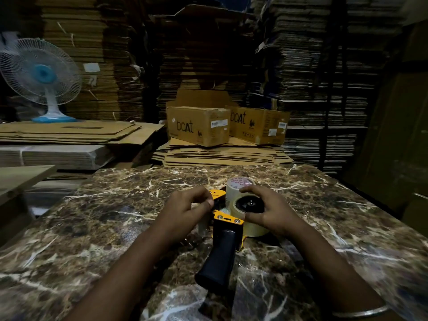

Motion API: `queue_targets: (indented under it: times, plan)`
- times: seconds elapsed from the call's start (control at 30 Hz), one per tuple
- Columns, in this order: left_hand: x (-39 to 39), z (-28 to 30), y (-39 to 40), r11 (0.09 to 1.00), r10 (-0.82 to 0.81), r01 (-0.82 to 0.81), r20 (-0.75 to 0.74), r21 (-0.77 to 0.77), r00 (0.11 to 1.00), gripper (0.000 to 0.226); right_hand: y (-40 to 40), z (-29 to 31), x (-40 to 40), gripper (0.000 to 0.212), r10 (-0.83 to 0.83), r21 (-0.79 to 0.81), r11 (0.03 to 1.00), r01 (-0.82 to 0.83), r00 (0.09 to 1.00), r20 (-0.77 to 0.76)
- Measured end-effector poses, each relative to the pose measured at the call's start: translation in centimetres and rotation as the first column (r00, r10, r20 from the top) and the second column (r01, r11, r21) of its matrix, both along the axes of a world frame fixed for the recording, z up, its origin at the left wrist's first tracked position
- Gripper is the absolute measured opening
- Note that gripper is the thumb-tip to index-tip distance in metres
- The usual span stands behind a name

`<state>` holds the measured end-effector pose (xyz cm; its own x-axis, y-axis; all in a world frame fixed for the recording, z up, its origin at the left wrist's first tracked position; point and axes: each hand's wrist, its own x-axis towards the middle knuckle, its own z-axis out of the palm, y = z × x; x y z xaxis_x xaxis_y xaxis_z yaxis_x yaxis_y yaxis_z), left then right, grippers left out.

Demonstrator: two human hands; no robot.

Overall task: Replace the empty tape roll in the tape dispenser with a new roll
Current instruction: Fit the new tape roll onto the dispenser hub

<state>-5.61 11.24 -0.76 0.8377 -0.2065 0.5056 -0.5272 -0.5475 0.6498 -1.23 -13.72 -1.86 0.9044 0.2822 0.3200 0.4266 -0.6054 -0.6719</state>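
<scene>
We are in a dim storeroom walled with stacks of flattened cardboard, working at a brown marble-patterned table [115, 218]. Beyond its far edge two closed cartons [199, 125] marked "boat" sit on a low pile of flat sheets, and a white and blue fan [40, 77] stands on another pile at the far left. On the table in front of us lies the yellow tape dispenser [228, 224], its black handle [220, 258] pointing back toward us. A roll of clear tape [249, 215] sits on the dispenser's black hub, and our right hand [269, 210] curls around it, fingers over the far side and thumb at the near rim. Just behind, a second roll [238, 185] with red printing stands upright, touching our right fingertips. Our left hand [185, 208] is closed in a pinch at the dispenser's front end; we cannot tell exactly what the fingers hold. A thin metal bangle [361, 312] circles our right wrist.
</scene>
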Motion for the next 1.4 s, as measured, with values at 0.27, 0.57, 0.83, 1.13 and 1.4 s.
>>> queue_targets:
  times: [0.27,0.57,0.83,1.13,1.4]
  plan:
    - [2.0,2.4,-1.8,0.986,0.16,-0.152,-0.154,0.063,0.975,0.005,0.1,0.0,0.1,0.076,-0.052,-0.066,0.996,0.054,0.998,0.042]
    - [5.0,4.5,-4.2,0.861,0.208,-0.017,-0.322,0.509,0.923,0.024,0.0,-0.1,0.3,0.081,-0.062,-0.074,0.995,0.063,0.998,0.023]
    - [6.8,4.0,-6.0,0.582,0.232,0.085,-0.265,0.808,0.936,0.034,0.1,0.1,0.1,0.079,-0.034,-0.053,0.998,0.035,0.999,0.016]
    - [7.0,3.7,-5.2,0.726,0.118,0.144,-0.329,0.672,0.937,0.055,0.3,0.0,0.1,0.095,-0.023,-0.096,0.995,0.021,1.0,-0.019]
    - [7.2,2.6,-2.1,0.723,-0.185,0.312,-0.263,0.616,0.947,0.014,1.0,0.4,-0.6,0.096,-0.11,-0.274,0.956,0.106,0.994,0.0]
